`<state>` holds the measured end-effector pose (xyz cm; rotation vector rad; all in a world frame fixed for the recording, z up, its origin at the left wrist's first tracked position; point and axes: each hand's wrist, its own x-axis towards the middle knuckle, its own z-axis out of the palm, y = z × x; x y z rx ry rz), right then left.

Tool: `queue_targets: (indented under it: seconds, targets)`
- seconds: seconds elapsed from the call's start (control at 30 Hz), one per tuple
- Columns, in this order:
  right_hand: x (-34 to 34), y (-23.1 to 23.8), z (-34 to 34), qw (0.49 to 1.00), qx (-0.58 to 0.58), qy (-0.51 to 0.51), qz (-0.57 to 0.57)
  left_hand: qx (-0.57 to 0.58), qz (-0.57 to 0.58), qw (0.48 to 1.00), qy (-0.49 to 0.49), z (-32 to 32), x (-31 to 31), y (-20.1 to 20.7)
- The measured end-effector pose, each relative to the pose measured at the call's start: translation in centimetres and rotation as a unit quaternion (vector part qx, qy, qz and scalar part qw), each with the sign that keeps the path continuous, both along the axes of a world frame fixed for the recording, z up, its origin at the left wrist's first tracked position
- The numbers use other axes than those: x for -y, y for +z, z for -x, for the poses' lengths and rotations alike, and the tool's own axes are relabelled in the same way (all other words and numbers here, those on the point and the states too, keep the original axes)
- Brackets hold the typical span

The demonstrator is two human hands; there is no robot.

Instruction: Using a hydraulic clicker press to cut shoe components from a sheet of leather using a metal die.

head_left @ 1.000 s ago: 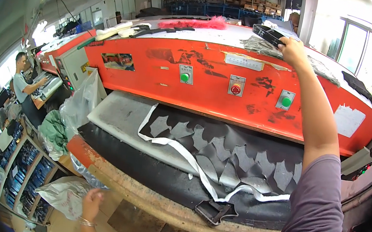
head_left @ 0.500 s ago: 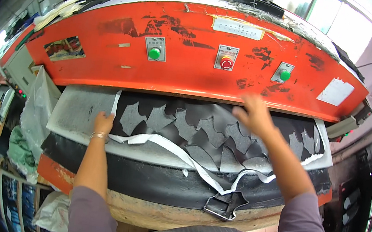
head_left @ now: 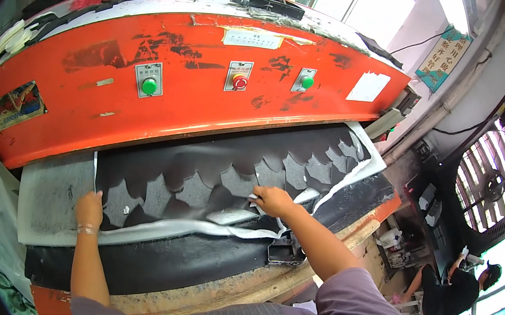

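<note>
A black leather-like sheet (head_left: 194, 166) with a white underside lies across a pale grey cutting board (head_left: 50, 191). Rows of shapes are cut out of it, so jagged black points and grey gaps show. My left hand (head_left: 89, 207) is closed on the sheet's left edge, close to its near corner. Farther right, my right hand (head_left: 273, 202) pinches the sheet's ragged near part, where some of the white underside is turned up. Along the near side runs a loose white strip (head_left: 185, 231). A black metal cutting die (head_left: 286, 253) sits below my right forearm, at the board's near side.
Behind the board stands a red press beam (head_left: 196, 102) with green and red buttons. A black ledge (head_left: 155, 266) and a wooden edge (head_left: 234, 295) run along the front. Clear plastic sheeting (head_left: 3, 207) hangs at left. Another person (head_left: 448, 291) is at the far right.
My view has swung to the right. The right hand has come from over the sheet's far part to its near part and closed on it. More uncut black sheet shows at the back.
</note>
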<state>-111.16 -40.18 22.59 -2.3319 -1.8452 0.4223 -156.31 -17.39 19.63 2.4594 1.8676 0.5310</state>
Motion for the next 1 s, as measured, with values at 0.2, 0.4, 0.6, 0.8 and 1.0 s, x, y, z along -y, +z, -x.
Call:
queue_targets:
  seconds: [0.2, 0.4, 0.6, 0.8, 1.0]
  targets:
    - [5.0, -2.0, 1.3, 1.000, 0.000, 0.011, 0.008, -0.003, 0.018, 1.000, 0.017, 2.1, 6.6, -0.2]
    - [7.6, -1.7, 4.0, 0.997, -0.050, 0.038, -0.037, 0.024, -0.010, 0.998, 0.057, 3.2, 8.6, 0.4]
    - [8.5, 2.9, -4.7, 0.971, -0.199, 0.032, -0.129, 0.015, 0.004, 0.992, 0.121, 4.1, 11.7, 1.0]
    - [14.9, 3.2, -21.0, 0.958, 0.038, -0.272, -0.089, 0.013, -0.018, 0.999, 0.039, 0.8, 22.8, 4.5]
    - [26.4, 1.3, -23.7, 0.919, 0.273, 0.015, -0.285, 0.032, 0.152, 0.968, 0.198, 2.2, 32.4, 2.7]
